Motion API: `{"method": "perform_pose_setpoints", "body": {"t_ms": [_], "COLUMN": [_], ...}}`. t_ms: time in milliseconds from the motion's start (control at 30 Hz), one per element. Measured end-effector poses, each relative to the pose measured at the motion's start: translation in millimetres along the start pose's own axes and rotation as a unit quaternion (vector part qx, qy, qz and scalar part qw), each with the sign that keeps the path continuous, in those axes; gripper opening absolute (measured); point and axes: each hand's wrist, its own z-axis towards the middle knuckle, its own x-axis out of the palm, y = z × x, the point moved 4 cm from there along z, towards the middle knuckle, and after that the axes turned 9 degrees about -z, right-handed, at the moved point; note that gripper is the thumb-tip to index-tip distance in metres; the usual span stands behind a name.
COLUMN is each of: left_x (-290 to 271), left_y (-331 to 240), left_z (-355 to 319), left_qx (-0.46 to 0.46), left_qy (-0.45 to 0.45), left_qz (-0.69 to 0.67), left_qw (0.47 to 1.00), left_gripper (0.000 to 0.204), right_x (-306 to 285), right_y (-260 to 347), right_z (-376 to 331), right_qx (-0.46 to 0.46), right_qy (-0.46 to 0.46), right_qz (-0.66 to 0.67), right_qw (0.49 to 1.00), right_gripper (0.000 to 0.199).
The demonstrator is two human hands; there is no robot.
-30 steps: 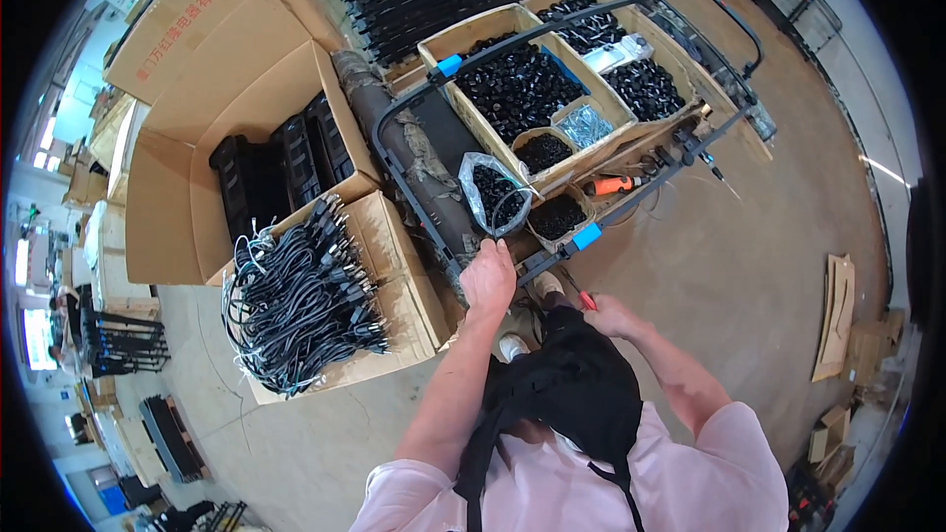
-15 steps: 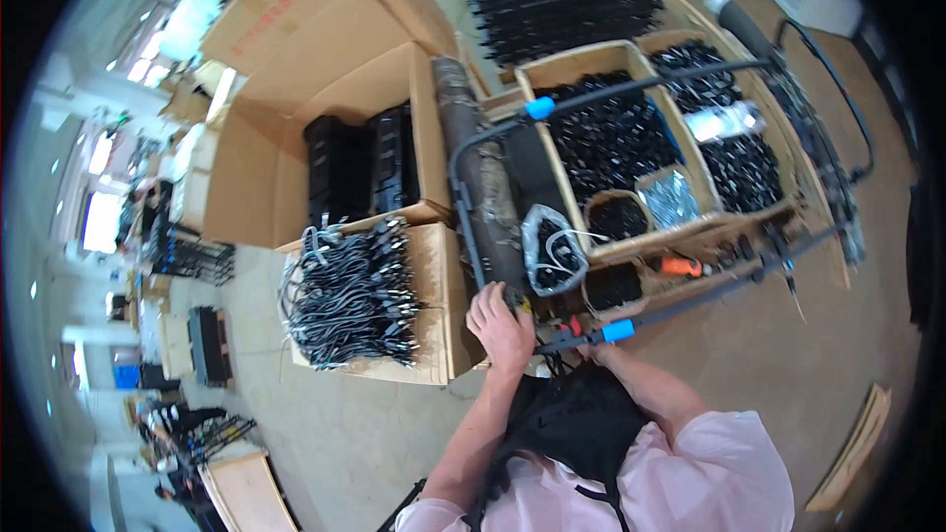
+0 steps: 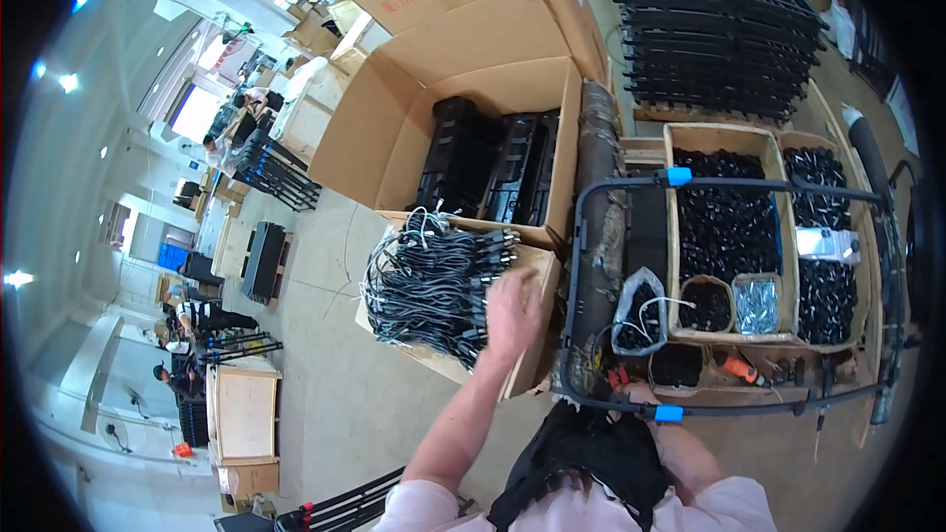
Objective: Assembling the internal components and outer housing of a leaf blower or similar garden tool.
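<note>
My left hand (image 3: 512,315) is over the right edge of a thick bundle of black cables (image 3: 434,276), beside their plug ends. Its fingers look apart, with nothing seen held. The bundle lies on a cardboard box (image 3: 537,335). My right hand (image 3: 642,394) is at the near side of a dark tubular frame (image 3: 572,286), close to a blue sleeve (image 3: 669,414) on its bar. A small red object (image 3: 618,376) shows by those fingers, which the bar partly hides; I cannot make out a grip. The frame lies across the parts bench.
An open carton (image 3: 370,138) holds black plastic housings (image 3: 453,158). Wooden bins (image 3: 674,236) contain small black parts, and an orange-handled tool (image 3: 739,366) lies nearby. Stacked black frames (image 3: 709,49) stand behind. Several people (image 3: 202,320) work at the far left.
My left hand has left the tubular frame and moved to the cable bundle's plug ends. My right hand stays near the frame's near bar. The view has turned left.
</note>
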Motion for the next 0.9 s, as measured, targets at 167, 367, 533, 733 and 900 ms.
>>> {"method": "perform_pose_setpoints", "body": {"t_ms": [167,367,533,733,900], "left_x": [-74,-52,-60,-6,-8], "left_y": [110,272,371,416,409], "left_z": [126,269,290,311,308], "left_qx": [-0.005,-0.241,-0.335,-0.287,-0.206], "left_qy": [-0.079,0.057,0.163,0.172,0.038], "left_qz": [0.072,0.221,0.386,0.432,0.439], "left_qw": [0.994,0.943,0.844,0.837,0.874], "left_gripper": [0.022,0.044,0.056,0.035,0.027], "right_x": [-7,-42,-16,-42,-56], "right_y": [-30,-89,24,-44,-41], "right_z": [25,6,-108,-217,-288], "right_qx": [0.013,-0.012,0.041,0.205,0.185], "right_qy": [0.025,-0.085,-0.104,-0.275,-0.253], "right_qz": [0.109,-0.049,-0.146,-0.034,-0.067], "right_qw": [0.994,0.995,0.983,0.939,0.947], "right_gripper": [0.033,0.029,0.034,0.036,0.038]}}
